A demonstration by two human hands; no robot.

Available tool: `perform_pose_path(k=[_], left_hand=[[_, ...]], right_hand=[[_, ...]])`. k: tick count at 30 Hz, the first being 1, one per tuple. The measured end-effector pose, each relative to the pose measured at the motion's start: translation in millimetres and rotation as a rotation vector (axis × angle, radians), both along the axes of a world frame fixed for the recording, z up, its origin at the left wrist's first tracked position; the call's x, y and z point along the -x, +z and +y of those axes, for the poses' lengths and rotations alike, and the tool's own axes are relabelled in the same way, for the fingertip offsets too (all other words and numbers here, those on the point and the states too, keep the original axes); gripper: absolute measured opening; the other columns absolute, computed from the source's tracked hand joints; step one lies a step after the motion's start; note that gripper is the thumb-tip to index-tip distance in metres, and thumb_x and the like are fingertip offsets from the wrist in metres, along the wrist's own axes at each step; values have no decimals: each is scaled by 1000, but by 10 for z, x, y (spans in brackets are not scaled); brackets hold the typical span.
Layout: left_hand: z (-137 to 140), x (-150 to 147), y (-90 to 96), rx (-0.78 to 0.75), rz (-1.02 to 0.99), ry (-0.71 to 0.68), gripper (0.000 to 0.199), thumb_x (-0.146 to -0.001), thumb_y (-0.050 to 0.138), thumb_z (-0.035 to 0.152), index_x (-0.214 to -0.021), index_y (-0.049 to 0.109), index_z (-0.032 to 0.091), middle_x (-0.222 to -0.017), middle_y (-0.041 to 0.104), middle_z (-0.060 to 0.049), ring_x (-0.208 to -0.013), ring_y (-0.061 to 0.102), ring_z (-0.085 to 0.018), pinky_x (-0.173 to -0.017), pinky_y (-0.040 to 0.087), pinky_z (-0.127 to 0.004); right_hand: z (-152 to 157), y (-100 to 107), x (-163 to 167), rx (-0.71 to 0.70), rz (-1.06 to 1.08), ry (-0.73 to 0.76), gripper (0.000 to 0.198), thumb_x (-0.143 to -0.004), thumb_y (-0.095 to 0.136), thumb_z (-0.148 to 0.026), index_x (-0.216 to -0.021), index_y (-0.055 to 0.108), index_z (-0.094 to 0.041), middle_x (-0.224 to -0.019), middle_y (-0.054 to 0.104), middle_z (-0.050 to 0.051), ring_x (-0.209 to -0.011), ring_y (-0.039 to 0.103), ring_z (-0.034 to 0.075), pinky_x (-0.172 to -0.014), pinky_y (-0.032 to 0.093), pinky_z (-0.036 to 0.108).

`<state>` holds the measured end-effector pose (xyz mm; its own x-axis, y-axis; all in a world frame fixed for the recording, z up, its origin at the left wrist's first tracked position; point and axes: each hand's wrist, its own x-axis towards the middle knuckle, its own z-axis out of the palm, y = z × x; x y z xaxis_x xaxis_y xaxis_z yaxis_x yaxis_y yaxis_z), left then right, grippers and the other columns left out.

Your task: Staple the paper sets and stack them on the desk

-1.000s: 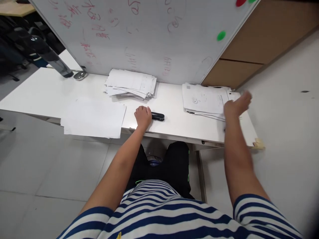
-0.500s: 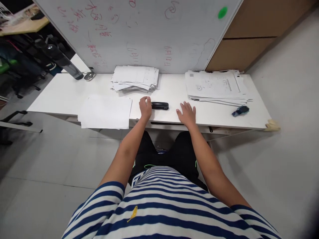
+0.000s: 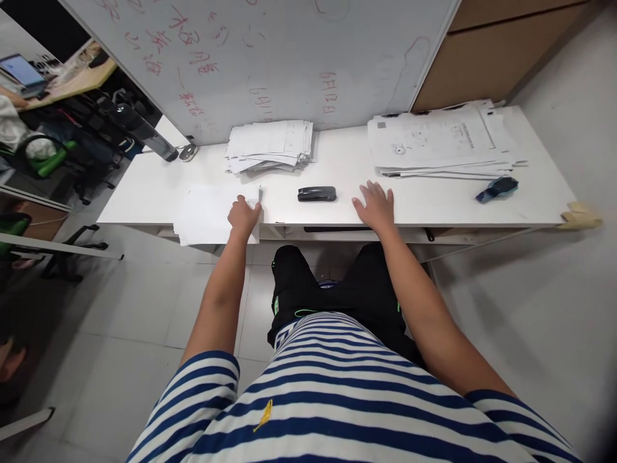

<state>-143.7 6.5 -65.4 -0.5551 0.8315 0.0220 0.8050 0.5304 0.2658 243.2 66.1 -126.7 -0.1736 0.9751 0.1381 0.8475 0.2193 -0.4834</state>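
Observation:
A thin stack of blank white paper lies at the left front of the desk, jutting past its front edge. My left hand is on the stack's right end, fingers curled over the top and thumb at the right edge; its fingertips are partly hidden. To its right a black stapler rests on the desk, touched by neither hand. My right hand lies palm down on the white desktop, right of the stapler, with its fingers spread and nothing in them.
Piles of used paper stand at the back, one in the middle and one at the right. A dark blue object lies at the right. A dark bottle and a mouse-like object are back left. Behind rises a whiteboard.
My left hand has left the stapler and moved left onto the blank paper. The stapler stays on the desk. My right hand remains flat on the desktop. The view has shifted.

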Motion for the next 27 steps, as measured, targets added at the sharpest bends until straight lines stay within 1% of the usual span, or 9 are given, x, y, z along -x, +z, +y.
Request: perform_pose_path(k=[3,7,11,13,16,19,22,24,27], left_hand=[[72,70,59,49,37,-36,31,-93,51,40,-111,62,17,-115,70,-23,-114,64,-41,-96,47,-53],[84,151,73,27,41,-81,18,-92,50,29,-104,60,21,-111,71,-18,-110,65,-37,-92,48,-48],[67,175,35,-6,3,-23,23,-92,48,27,-111,59,20,-109,70,-19,-107,66,-38,-89,48,-49],[69,178,15,-14,2,-42,30,-89,52,25,-118,56,19,-111,69,-20,-108,66,-39,-91,47,-50],[85,192,2,-3,5,-108,45,-84,58,22,-128,51,17,-123,65,-21,-116,63,-39,-94,47,-50],[115,228,13,11,-17,-127,53,-85,62,33,-134,47,19,-136,59,-21,-124,59,-38,-99,47,-49],[158,266,33,25,-28,-124,62,-86,64,48,-137,44,20,-139,59,-20,-126,58,-38,-101,47,-49],[186,281,45,40,-33,-119,65,-84,67,50,-137,44,20,-138,59,-20,-126,58,-38,-101,47,-48],[218,288,60,46,-48,-91,60,-85,68,46,-134,46,20,-138,59,-19,-125,59,-37,-100,48,-47]], right_hand=[[-6,12,4,8,1,2,58,-102,39,-46,-151,48,-18,-166,37,14,-156,28,34,-125,11,66],[-10,23,6,4,-13,2,57,-102,38,-45,-150,49,-17,-166,38,14,-156,29,34,-126,13,65],[-13,23,5,-14,-19,-1,57,-102,38,-46,-149,51,-16,-166,38,15,-155,30,34,-126,13,64],[-14,26,4,-7,-18,2,57,-102,38,-46,-149,50,-16,-166,38,15,-156,29,34,-126,13,64],[-16,36,2,11,-28,7,57,-103,37,-46,-150,49,-16,-166,37,15,-156,28,34,-125,13,65],[-12,37,2,7,-45,7,57,-103,36,-45,-150,49,-16,-166,37,15,-156,28,34,-125,14,65],[-1,20,2,-2,-49,5,57,-103,36,-45,-150,48,-16,-166,37,15,-156,29,34,-125,14,65],[5,5,2,-6,-41,3,56,-103,37,-45,-150,49,-16,-166,37,15,-156,29,34,-125,14,65],[7,-7,3,-6,-36,2,56,-103,38,-45,-149,50,-16,-166,37,16,-156,29,34,-125,13,65]])
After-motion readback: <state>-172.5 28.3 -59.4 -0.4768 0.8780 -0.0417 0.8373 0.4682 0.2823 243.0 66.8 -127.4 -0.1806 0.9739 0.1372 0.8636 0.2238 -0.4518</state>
